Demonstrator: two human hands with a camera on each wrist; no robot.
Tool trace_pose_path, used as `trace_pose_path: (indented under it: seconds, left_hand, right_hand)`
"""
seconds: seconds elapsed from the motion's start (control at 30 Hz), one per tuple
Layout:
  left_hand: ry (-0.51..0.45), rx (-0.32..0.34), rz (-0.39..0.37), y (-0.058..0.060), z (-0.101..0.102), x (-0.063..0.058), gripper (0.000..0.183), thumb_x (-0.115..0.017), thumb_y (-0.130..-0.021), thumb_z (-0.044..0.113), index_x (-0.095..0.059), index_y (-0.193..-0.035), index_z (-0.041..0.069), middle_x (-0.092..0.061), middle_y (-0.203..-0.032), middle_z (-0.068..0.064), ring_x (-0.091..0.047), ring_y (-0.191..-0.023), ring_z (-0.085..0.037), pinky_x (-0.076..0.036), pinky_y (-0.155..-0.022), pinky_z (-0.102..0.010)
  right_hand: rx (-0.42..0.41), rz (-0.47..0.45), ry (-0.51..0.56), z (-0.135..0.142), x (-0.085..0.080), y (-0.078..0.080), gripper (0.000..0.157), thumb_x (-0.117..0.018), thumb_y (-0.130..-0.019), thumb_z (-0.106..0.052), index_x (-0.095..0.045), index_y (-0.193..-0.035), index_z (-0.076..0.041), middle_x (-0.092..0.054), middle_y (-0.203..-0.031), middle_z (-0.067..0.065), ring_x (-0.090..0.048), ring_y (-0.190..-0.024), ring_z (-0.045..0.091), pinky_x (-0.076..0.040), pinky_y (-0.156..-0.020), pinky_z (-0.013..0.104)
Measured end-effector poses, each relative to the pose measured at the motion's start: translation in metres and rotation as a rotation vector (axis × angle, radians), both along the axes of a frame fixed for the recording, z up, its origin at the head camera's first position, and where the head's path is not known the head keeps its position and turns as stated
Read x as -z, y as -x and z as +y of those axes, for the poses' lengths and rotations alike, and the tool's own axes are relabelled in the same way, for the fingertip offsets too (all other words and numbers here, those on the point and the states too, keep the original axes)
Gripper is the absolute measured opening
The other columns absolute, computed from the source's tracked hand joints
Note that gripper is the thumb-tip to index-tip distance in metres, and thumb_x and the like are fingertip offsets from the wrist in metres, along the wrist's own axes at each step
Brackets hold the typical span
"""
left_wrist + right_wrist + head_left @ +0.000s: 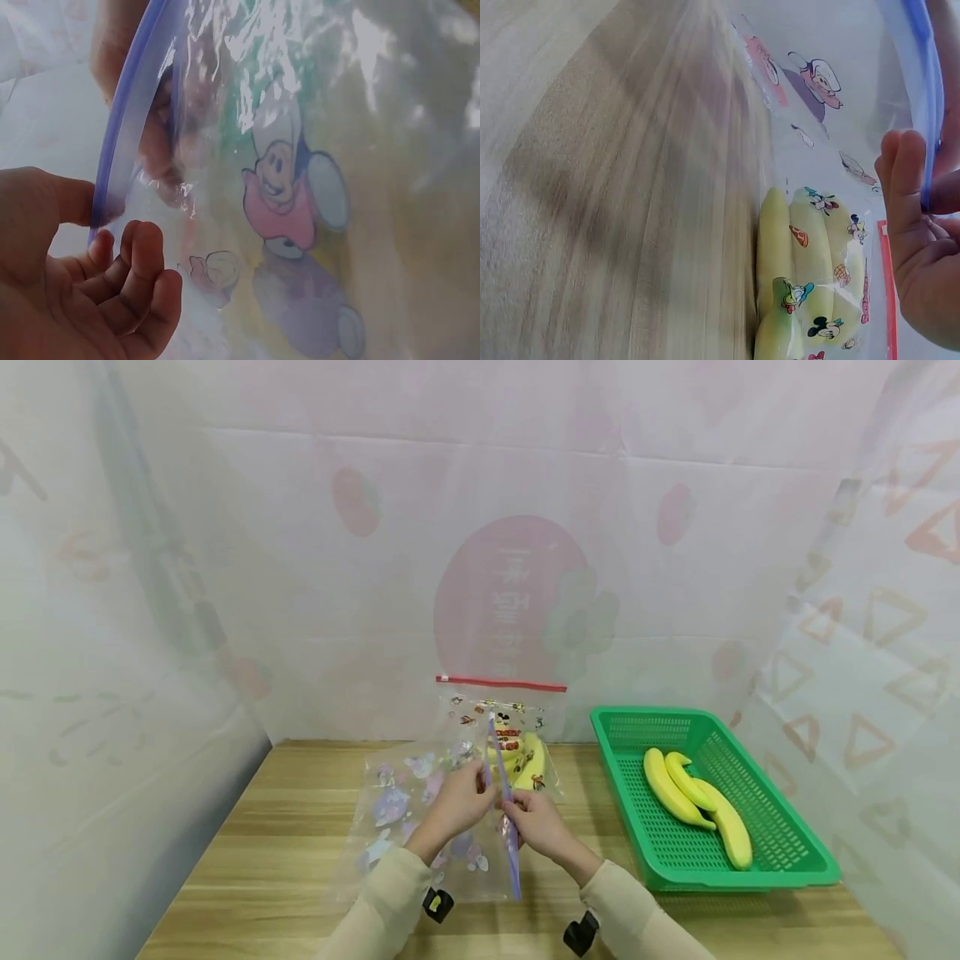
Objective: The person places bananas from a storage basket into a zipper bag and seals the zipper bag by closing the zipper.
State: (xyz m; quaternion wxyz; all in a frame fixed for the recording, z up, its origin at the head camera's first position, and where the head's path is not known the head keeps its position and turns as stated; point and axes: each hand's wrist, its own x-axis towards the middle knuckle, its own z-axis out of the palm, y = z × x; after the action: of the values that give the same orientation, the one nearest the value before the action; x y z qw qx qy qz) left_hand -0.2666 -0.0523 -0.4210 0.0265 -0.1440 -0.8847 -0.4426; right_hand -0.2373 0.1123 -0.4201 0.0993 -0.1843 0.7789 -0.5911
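Observation:
A clear zip bag with a purple zip edge and cartoon prints stretches between the two hands. My left hand pinches one side of its mouth; in the left wrist view, the thumb bears on the purple strip and the other fingers curl loosely. Opposite it, my right hand grips the other purple strip between thumb and fingers. The two strips stand apart partway along the mouth. Just beyond the hands lies a second clear bag with a red zip, holding several bananas.
A green plastic basket stands on the right of the wooden table, with 3 bananas inside. Pale printed curtains hang behind and at both sides of the table.

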Motion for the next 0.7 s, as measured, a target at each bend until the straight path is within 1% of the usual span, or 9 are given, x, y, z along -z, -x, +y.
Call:
trace_pose_path:
  seconds: [0.07, 0.13, 0.23, 0.27, 0.37, 0.47, 0.57, 0.7]
  left_hand:
    - [0.007, -0.012, 0.012, -0.002, -0.001, 0.0, 0.011, -0.053, -0.087, 0.009, -0.045, -0.08, 0.009, -0.046, -0.062, 0.0, -0.039, -0.048, -0.011, -0.032, -0.042, -0.023]
    - [0.017, -0.031, 0.017, -0.003, -0.002, 0.0, 0.01, -0.053, -0.087, 0.008, -0.045, -0.082, 0.009, -0.045, -0.061, 0.0, -0.038, -0.047, -0.011, -0.031, -0.042, -0.024]
    - [0.016, -0.046, 0.016, -0.004, -0.005, -0.001, 0.009, -0.053, -0.089, 0.009, -0.045, -0.084, 0.009, -0.046, -0.06, 0.001, -0.038, -0.045, -0.011, -0.031, -0.04, -0.024]
    - [0.009, -0.046, 0.013, -0.005, -0.006, -0.002, 0.009, -0.053, -0.09, 0.009, -0.045, -0.085, 0.009, -0.046, -0.06, 0.001, -0.038, -0.045, -0.011, -0.031, -0.04, -0.023]
    - [-0.016, -0.042, 0.017, -0.005, -0.01, -0.003, 0.007, -0.052, -0.09, 0.006, -0.046, -0.086, 0.007, -0.045, -0.062, 0.0, -0.038, -0.046, -0.011, -0.03, -0.041, -0.022]
    - [-0.02, -0.045, 0.028, -0.006, -0.014, -0.003, 0.005, -0.05, -0.089, 0.004, -0.046, -0.087, 0.007, -0.044, -0.063, 0.0, -0.037, -0.048, -0.01, -0.03, -0.042, -0.022]
    - [-0.019, -0.043, 0.044, -0.008, -0.017, -0.005, 0.006, -0.048, -0.088, 0.003, -0.045, -0.087, 0.008, -0.044, -0.063, 0.001, -0.037, -0.048, -0.01, -0.03, -0.043, -0.022]
    - [-0.019, -0.015, 0.068, -0.01, -0.018, -0.01, 0.008, -0.047, -0.088, 0.002, -0.044, -0.086, 0.01, -0.044, -0.062, 0.001, -0.036, -0.048, -0.01, -0.029, -0.044, -0.022]
  right_hand:
    - [0.012, 0.002, -0.001, 0.001, -0.001, 0.001, 0.024, -0.044, -0.099, -0.003, -0.06, -0.1, 0.015, -0.063, -0.075, 0.028, -0.057, -0.05, 0.012, -0.053, -0.051, 0.043]
    - [0.025, -0.003, -0.002, 0.003, 0.002, 0.004, 0.023, -0.045, -0.099, -0.002, -0.06, -0.099, 0.015, -0.063, -0.076, 0.03, -0.057, -0.049, 0.012, -0.053, -0.052, 0.046]
    - [0.042, -0.016, 0.012, 0.006, 0.011, 0.012, 0.023, -0.046, -0.098, -0.002, -0.061, -0.1, 0.014, -0.062, -0.078, 0.031, -0.057, -0.048, 0.013, -0.053, -0.052, 0.049]
    - [0.047, -0.022, 0.017, 0.007, 0.015, 0.014, 0.022, -0.046, -0.098, -0.003, -0.062, -0.101, 0.013, -0.062, -0.079, 0.031, -0.057, -0.048, 0.013, -0.053, -0.051, 0.048]
    - [0.075, -0.035, 0.01, 0.008, 0.024, 0.022, 0.023, -0.049, -0.098, -0.008, -0.063, -0.098, 0.011, -0.063, -0.077, 0.026, -0.056, -0.046, 0.013, -0.053, -0.049, 0.043]
    - [0.139, -0.045, -0.008, 0.01, 0.028, 0.026, 0.023, -0.049, -0.097, -0.008, -0.062, -0.096, 0.011, -0.064, -0.074, 0.018, -0.056, -0.045, 0.013, -0.053, -0.046, 0.037]
    - [0.205, -0.049, -0.014, 0.011, 0.029, 0.028, 0.021, -0.047, -0.094, -0.005, -0.06, -0.097, 0.011, -0.064, -0.072, 0.012, -0.055, -0.045, 0.014, -0.052, -0.045, 0.034]
    - [0.234, -0.04, -0.029, 0.012, 0.028, 0.03, 0.02, -0.047, -0.094, -0.006, -0.059, -0.095, 0.01, -0.063, -0.072, 0.009, -0.054, -0.046, 0.014, -0.052, -0.044, 0.033]
